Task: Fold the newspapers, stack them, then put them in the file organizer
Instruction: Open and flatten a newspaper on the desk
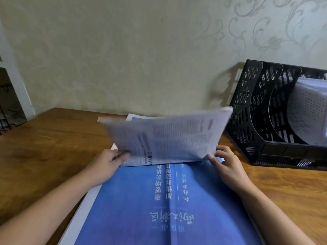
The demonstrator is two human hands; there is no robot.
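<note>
hands [106, 161] [224, 161] pinching raised newspaper [166, 137] corners

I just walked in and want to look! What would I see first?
First, the big blue newspaper spread across the table, with both hands, left and right, lifting its far half up. Then the black organizer on the right, by the wall.

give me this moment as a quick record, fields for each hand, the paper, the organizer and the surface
left hand: pinches the raised newspaper's near left corner
right hand: holds its near right corner
raised newspaper: folded, lifted at the far end, blurred
blue newspaper: flat on the table, under the raised one
file organizer: black, at right, papers in a right slot
table: wooden
</note>
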